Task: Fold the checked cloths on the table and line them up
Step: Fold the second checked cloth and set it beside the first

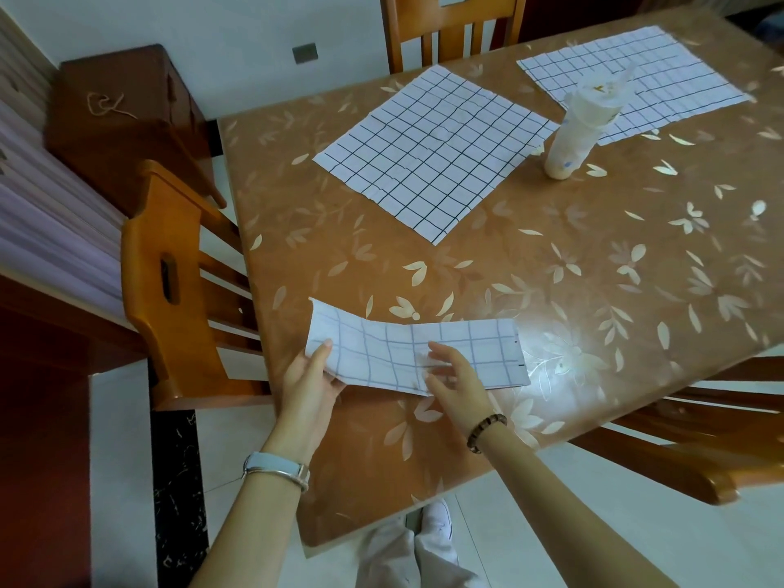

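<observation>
A checked cloth folded into a long strip (382, 350) lies near the table's front edge. My left hand (309, 384) pinches its left end, thumb on top and fingers beneath, and that end is lifted off the table. My right hand (454, 375) hovers over the middle of the strip with fingers spread and relaxed. A second checked cloth (432, 150) lies unfolded and flat further back. A third unfolded checked cloth (636, 74) lies at the far right.
A white tissue-filled cup (572, 133) stands between the two flat cloths, overlapping the far one's edge. Wooden chairs stand at the table's left (169, 282), back (449, 27) and right (700, 451). The brown floral table top (551, 256) shows between the cloths.
</observation>
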A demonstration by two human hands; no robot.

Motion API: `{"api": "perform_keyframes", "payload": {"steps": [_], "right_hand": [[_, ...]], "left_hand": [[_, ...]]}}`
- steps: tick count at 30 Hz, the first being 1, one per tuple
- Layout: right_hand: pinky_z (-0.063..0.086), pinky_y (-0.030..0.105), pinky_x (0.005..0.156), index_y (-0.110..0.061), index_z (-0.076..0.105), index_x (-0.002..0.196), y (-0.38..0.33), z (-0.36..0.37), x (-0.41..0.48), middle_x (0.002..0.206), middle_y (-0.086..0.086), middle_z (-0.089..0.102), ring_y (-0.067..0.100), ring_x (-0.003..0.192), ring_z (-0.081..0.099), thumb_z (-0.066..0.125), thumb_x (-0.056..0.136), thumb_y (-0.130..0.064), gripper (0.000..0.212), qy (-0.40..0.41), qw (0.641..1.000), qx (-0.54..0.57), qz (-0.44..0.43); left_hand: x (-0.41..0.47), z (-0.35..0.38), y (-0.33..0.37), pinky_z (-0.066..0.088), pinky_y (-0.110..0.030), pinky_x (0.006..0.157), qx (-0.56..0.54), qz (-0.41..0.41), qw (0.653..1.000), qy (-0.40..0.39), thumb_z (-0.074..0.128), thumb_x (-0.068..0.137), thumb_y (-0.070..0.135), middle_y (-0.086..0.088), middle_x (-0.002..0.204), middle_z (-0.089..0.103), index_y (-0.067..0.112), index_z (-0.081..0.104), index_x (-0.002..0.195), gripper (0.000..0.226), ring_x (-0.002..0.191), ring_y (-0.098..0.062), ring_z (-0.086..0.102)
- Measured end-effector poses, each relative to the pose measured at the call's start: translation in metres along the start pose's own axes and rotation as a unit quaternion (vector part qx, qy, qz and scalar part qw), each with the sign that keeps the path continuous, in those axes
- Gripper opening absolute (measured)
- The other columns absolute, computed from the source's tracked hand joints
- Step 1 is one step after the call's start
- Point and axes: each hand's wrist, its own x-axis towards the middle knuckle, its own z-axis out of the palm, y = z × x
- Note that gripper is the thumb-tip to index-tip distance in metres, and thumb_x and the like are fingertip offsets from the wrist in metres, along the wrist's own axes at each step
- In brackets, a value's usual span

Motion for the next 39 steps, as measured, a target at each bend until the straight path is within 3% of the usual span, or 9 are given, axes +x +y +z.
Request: {"api": "perform_keyframes", "payload": {"steps": [6,12,16,19,23,26,29,32,39], "right_hand": [[0.032,0.032,0.112,-0.02,0.042,0.14,-0.029,-0.022,0.024,0.143,-0.005,0.042,0.009,0.131,0.038,0.067,0.088,-0.022,0.057,-0.006,0.989,-0.104,-0.107],[0.029,0.022,0.107,-0.025,0.035,0.145,-0.073,-0.043,0.048,0.142,-0.017,0.039,0.001,0.129,0.036,0.08,0.072,-0.043,0.089,-0.137,0.976,-0.135,-0.105],[0.036,0.013,0.071,-0.023,0.055,0.083,-0.092,-0.048,0.052,0.077,-0.019,0.052,0.0,0.077,0.049,0.078,0.076,-0.04,0.029,-0.19,0.955,-0.214,-0.075],[0.029,0.015,0.052,-0.021,0.035,0.056,-0.099,-0.047,0.047,0.04,-0.018,0.035,0.003,0.044,0.037,0.074,0.082,-0.031,0.048,-0.207,0.951,-0.214,-0.08],[0.031,0.01,0.046,-0.022,0.038,0.054,-0.1,-0.044,0.038,0.033,-0.019,0.036,-0.001,0.037,0.04,0.07,0.087,-0.022,0.045,-0.196,0.964,-0.162,-0.08],[0.039,0.007,0.051,-0.019,0.058,0.067,-0.094,-0.041,0.033,0.044,-0.022,0.055,-0.008,0.047,0.054,0.068,0.088,-0.02,0.023,-0.163,0.98,-0.082,-0.073],[0.056,0.02,0.069,-0.016,0.07,0.087,-0.088,-0.034,0.032,0.081,-0.009,0.072,0.007,0.076,0.068,0.071,0.085,-0.029,0.014,-0.105,0.992,-0.02,-0.062],[0.054,0.016,0.068,-0.023,0.069,0.082,-0.084,-0.031,0.031,0.084,-0.01,0.072,0.004,0.078,0.069,0.07,0.086,-0.029,0.007,-0.088,0.995,0.011,-0.049],[0.056,0.02,0.068,-0.02,0.068,0.095,-0.076,-0.033,0.024,0.092,-0.005,0.074,0.009,0.082,0.072,0.078,0.077,-0.011,0.022,-0.073,0.993,0.089,-0.024]], "left_hand": [[-0.003,0.009,0.024,0.057,-0.035,0.084,-0.037,0.037,0.998,-0.043,0.053,0.099,0.012,-0.005,0.12,0.07,0.021,0.062,0.119,0.024,0.11,-0.02,0.068],[-0.007,0.014,0.057,0.055,-0.033,0.091,0.011,0.052,0.991,-0.124,0.052,0.099,0.014,0.004,0.114,0.073,0.034,0.062,0.109,0.024,0.109,-0.016,0.068],[0.002,0.01,0.068,0.052,-0.036,0.092,0.058,0.059,0.99,-0.115,0.055,0.098,0.02,-0.012,0.123,0.066,0.017,0.061,0.117,0.02,0.117,-0.026,0.062],[0.01,0.009,0.072,0.055,-0.036,0.09,0.043,0.066,0.994,-0.071,0.057,0.097,0.021,-0.012,0.122,0.066,0.013,0.056,0.128,0.032,0.114,-0.025,0.063],[0.018,0.009,0.067,0.058,-0.034,0.085,-0.016,0.049,0.998,-0.034,0.056,0.098,0.023,-0.006,0.12,0.068,0.019,0.055,0.13,0.032,0.109,-0.02,0.066],[0.018,0.009,0.054,0.057,-0.039,0.087,-0.057,0.0,0.995,-0.077,0.055,0.098,0.023,-0.009,0.117,0.071,0.016,0.061,0.121,0.025,0.109,-0.024,0.068],[0.01,0.011,0.034,0.054,-0.04,0.091,0.048,-0.032,0.989,-0.135,0.06,0.095,0.02,-0.013,0.113,0.072,0.006,0.062,0.122,0.031,0.107,-0.027,0.068],[0.004,0.011,0.017,0.056,-0.033,0.089,0.13,-0.039,0.977,-0.164,0.067,0.09,0.013,-0.01,0.11,0.074,0.003,0.062,0.123,0.034,0.106,-0.022,0.069],[-0.004,0.015,0.008,0.056,-0.021,0.081,0.195,0.058,0.977,-0.058,0.078,0.08,0.007,0.0,0.093,0.077,0.03,0.056,0.125,0.055,0.09,-0.005,0.071]]}}
